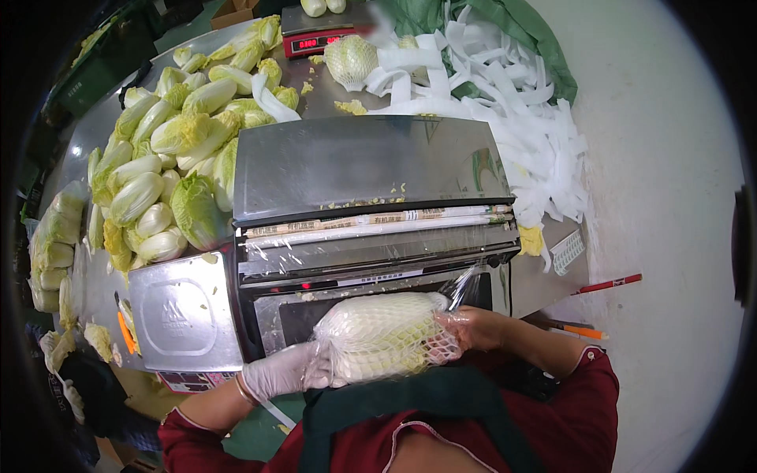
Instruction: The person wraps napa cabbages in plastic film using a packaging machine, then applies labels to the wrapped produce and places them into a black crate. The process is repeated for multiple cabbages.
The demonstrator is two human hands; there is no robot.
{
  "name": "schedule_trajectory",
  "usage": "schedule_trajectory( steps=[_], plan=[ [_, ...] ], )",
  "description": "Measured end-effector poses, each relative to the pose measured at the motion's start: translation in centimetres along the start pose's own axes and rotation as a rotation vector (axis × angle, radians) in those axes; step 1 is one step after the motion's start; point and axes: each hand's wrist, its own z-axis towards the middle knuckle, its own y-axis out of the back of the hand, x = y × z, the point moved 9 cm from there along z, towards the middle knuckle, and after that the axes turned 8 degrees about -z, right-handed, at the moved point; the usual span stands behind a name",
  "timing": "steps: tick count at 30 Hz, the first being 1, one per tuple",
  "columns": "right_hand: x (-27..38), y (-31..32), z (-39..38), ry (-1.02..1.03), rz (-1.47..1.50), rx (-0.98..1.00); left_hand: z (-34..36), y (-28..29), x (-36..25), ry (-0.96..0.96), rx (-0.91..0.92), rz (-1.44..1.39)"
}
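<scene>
A napa cabbage point(386, 335) in a white foam net lies level before my chest, with clear cling film around it. My left hand point(293, 369), in a white glove, grips its left end, fingers curled against the net. At the other end my right hand point(471, 329) is closed on the cabbage and the gathered film; some fingertips are hidden. A strand of film point(465, 284) runs from my right hand up to the wrapping machine point(374, 169). The dark plate point(293, 319) of that machine lies under and behind the cabbage. Film rolls point(378, 221) sit in its slot.
Many bare napa cabbages point(181, 130) are heaped at the left. A metal-topped scale point(183, 303) stands beside the machine, near an orange-handled tool point(126, 331). White foam nets point(505, 87) spill from a green sack point(544, 47) at the back right. Another scale point(319, 41) stands behind.
</scene>
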Motion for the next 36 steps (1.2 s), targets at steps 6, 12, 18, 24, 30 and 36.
schedule_trajectory(
  steps=[6,12,18,24,30,36],
  plan=[
    [-1.5,1.8,-4.3,0.124,-0.023,-0.373,-3.7,0.0,1.2,-0.107,-0.096,-0.43],
    [1.1,0.4,-7.6,0.557,-0.431,-0.801,-7.7,-1.6,0.5,-0.403,-0.193,0.059],
    [4.5,-0.1,-6.2,1.08,0.081,-0.764,-6.1,-1.4,-0.2,-0.751,-0.351,0.145],
    [5.5,1.6,-5.0,0.855,0.6,-0.177,-9.0,-2.7,0.8,-1.138,-0.389,-0.167],
    [-0.3,8.2,-9.1,0.939,0.208,-0.683,-6.0,2.0,9.2,-1.07,-0.472,-0.416],
    [4.1,2.4,-7.3,1.096,-1.302,-1.474,3.3,0.7,10.5,-0.801,-0.375,-0.139]
  ],
)
